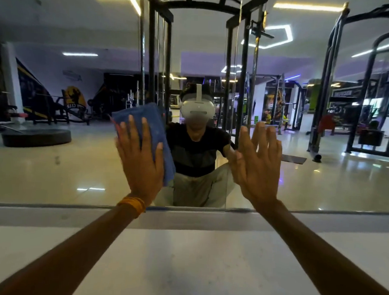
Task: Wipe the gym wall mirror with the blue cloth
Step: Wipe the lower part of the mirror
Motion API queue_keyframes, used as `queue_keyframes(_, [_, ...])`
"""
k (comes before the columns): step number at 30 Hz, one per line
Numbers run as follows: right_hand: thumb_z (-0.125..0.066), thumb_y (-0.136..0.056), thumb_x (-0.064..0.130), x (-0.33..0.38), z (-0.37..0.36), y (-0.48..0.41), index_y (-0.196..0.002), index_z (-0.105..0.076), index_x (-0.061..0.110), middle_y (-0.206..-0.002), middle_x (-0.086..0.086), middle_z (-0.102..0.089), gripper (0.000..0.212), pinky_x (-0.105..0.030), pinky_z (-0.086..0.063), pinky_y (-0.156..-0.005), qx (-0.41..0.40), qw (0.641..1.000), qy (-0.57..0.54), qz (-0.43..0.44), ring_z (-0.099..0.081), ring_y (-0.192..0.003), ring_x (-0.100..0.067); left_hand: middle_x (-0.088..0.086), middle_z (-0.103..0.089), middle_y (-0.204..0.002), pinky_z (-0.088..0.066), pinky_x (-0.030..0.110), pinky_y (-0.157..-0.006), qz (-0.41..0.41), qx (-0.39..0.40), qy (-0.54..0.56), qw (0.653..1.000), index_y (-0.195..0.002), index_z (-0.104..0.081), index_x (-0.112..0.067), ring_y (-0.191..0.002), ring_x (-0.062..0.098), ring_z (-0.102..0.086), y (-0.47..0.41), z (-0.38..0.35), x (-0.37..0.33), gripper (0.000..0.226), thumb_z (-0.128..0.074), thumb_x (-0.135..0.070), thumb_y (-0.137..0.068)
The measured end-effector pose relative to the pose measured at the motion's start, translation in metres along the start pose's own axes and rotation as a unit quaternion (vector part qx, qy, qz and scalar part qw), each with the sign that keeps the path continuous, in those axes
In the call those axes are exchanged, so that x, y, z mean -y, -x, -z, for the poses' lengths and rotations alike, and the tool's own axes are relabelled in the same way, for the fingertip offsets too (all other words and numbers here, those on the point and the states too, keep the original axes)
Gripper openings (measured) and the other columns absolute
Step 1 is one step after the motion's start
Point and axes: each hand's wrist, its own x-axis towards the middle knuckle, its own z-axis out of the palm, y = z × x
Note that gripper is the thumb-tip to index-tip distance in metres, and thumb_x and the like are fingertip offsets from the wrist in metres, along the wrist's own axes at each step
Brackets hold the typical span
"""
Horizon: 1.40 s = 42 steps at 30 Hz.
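The gym wall mirror (59, 167) fills the upper two thirds of the head view and reflects the gym and a crouching person in a headset. A folded blue cloth (155, 122) lies flat against the glass left of centre. My left hand (140, 160), with an orange band at the wrist, presses on the cloth with fingers spread. My right hand (259, 164) rests flat on the bare glass to the right, fingers apart, holding nothing. Part of the cloth is hidden under my left palm.
A pale ledge (194, 260) runs below the mirror's bottom edge (50, 205). A vertical seam between mirror panels (228, 171) passes between my hands. Racks, benches and a weight plate appear only as reflections.
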Motion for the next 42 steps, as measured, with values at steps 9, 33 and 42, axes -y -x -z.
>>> queue_keyframes(9, [-0.040, -0.108, 0.038, 0.009, -0.004, 0.016, -0.162, -0.028, 0.015, -0.171, -0.014, -0.011, 0.060, -0.055, -0.010, -0.127, 0.009, 1.000, 0.006, 0.000, -0.006, -0.158, -0.033, 0.020, -0.014, -0.170, -0.001, 0.046, -0.129, 0.075, -0.054, -0.019, 0.996, -0.163, -0.018, -0.007, -0.158, 0.039, -0.008, -0.027, 0.029, 0.095, 0.065, -0.027, -0.045, -0.111])
queue_keyframes(33, [-0.043, -0.108, 0.046, 0.095, -0.041, 0.025, -0.163, -0.025, 0.026, -0.171, -0.013, -0.009, 0.061, -0.061, -0.005, -0.125, 0.045, 0.997, 0.034, 0.050, -0.003, -0.158, -0.038, 0.018, -0.008, -0.171, -0.008, 0.055, -0.128, -0.021, 0.023, 0.001, 1.000, -0.162, -0.017, -0.009, -0.158, 0.036, -0.005, 0.014, 0.042, 0.124, 0.064, -0.031, -0.041, -0.109])
queue_keyframes(42, [-0.039, -0.108, 0.045, 0.100, -0.037, 0.026, -0.162, -0.026, 0.023, -0.171, -0.014, -0.008, 0.061, -0.061, -0.005, -0.125, 0.039, 0.998, 0.011, 0.048, -0.004, -0.157, -0.039, 0.021, -0.009, -0.170, -0.004, 0.056, -0.128, 0.008, 0.051, 0.005, 0.999, -0.163, -0.017, -0.008, -0.158, 0.041, -0.004, 0.033, 0.046, 0.115, 0.070, -0.041, -0.041, -0.105])
